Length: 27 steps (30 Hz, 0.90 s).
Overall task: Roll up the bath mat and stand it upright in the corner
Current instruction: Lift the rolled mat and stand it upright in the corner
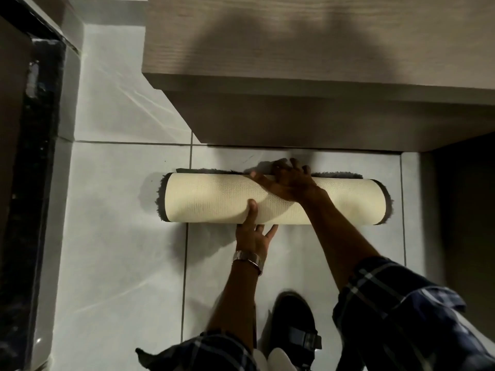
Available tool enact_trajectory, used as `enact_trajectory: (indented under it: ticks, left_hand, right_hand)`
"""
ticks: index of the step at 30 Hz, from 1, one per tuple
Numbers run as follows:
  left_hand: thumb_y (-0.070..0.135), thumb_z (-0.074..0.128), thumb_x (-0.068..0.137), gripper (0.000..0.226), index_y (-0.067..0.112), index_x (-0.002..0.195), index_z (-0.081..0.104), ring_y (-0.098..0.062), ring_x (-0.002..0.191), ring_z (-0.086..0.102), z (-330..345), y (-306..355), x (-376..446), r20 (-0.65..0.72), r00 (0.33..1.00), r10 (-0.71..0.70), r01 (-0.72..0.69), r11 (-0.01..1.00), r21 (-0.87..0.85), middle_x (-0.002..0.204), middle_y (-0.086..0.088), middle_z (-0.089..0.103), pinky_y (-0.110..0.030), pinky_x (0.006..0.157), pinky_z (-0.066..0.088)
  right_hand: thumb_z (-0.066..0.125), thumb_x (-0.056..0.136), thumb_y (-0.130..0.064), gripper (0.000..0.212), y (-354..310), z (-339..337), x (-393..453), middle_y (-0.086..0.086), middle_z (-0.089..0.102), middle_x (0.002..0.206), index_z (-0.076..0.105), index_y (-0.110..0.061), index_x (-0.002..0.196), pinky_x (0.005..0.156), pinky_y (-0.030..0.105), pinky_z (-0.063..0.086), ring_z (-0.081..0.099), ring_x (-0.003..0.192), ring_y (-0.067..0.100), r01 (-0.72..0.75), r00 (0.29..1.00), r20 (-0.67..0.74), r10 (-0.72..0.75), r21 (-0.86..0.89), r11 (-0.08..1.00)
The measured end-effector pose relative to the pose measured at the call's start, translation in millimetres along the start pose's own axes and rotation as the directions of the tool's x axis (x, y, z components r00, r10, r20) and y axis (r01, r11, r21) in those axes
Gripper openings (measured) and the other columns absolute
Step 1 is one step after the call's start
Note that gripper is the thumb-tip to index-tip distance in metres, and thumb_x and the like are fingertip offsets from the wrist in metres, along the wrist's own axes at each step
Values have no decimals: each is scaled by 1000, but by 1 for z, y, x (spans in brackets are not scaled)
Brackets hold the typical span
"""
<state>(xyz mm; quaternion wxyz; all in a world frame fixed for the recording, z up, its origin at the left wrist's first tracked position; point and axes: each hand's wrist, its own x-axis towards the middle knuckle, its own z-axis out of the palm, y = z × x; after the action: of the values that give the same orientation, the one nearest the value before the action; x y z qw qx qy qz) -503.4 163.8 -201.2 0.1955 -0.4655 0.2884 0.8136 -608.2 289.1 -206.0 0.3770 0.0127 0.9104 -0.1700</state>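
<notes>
Head view looks straight down at the bath mat (214,202), fully rolled into a cream-backed cylinder with dark pile showing at both ends, lying flat on the grey tiled floor (120,236). It sits just in front of a wooden cabinet (294,62) that overhangs the far side. Right hand (288,180) lies across the top of the roll, palm down, fingers curled over the far edge where a strip of pile sticks out. Left hand (253,236) is on the near side, thumb pressed up against the roll, fingers spread and partly tucked beneath it. A wristwatch (247,259) sits behind that hand, and a black sandal (294,330) below it. Rolling looks finished; the step in hand seems to be securing the roll. Next, both hands would likely need a firm grip so it does not unwind as one end is tipped up toward a corner.
</notes>
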Motion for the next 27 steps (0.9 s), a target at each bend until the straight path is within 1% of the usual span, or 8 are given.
enact_trajectory:
  ticks: [4,8,11,14,16,18,22,27]
  left_hand:
    - [50,99,26,142,20,149,34,-38,136,43,-21,14,-28,-33,999,-25,25,1000,8,147,-14,45,-62,101,44]
    - [43,100,35,122,27,142,44,-35,127,54,-39,48,-72,-55,998,-33,38,995,96,142,-10,53,-62,96,51]
    - [43,98,48,102,32,138,51,-32,125,57,-46,90,-115,-36,999,-12,18,982,186,141,-7,57,-64,97,50]
    - [36,92,60,89,32,139,52,-30,124,58,-49,134,-154,-17,1000,14,-9,963,268,138,-5,60,-62,96,52]
    - [31,92,61,75,37,128,60,-27,117,64,-47,169,-179,21,999,48,-52,948,313,130,-2,67,-55,86,58]
    - [29,96,54,78,38,124,63,-24,111,69,-42,209,-201,42,997,69,-80,929,362,128,-3,69,-47,78,60]
    - [19,97,53,98,31,139,51,-33,122,61,-36,285,-227,59,985,163,-170,850,499,139,-7,61,-55,88,58]
    - [29,101,31,122,21,140,48,-34,126,57,2,386,-211,168,939,299,-327,628,706,139,-12,59,-58,96,54]
  right_hand:
    - [2,72,-94,98,-22,3,-29,4,68,120,57,-27,119,106,61,33,61,111,28,-6,997,78,-3,114,993]
    - [8,65,-100,101,-56,-3,-72,2,63,133,44,-37,135,108,63,30,56,121,30,-4,984,171,-42,261,965]
    - [29,56,-105,100,-91,-26,-107,-4,57,140,37,-47,137,107,58,37,54,124,27,3,963,252,-96,346,938]
    - [61,51,-94,112,-129,-52,-137,-5,52,138,31,-38,143,104,47,46,53,121,21,58,936,296,-191,406,912]
    - [76,50,-82,116,-159,-72,-154,-10,50,129,30,-31,144,92,31,49,52,118,17,95,933,275,-232,435,896]
    - [83,48,-74,119,-194,-91,-166,-11,51,125,31,-26,144,77,20,44,52,111,12,147,935,227,-273,452,880]
    - [89,51,-60,122,-258,-121,-169,-2,52,143,26,-25,149,90,29,46,53,121,19,273,934,70,-349,491,827]
    - [97,51,-38,119,-319,-162,-131,-2,51,136,22,-20,142,91,29,45,49,116,13,363,921,-106,-375,580,729]
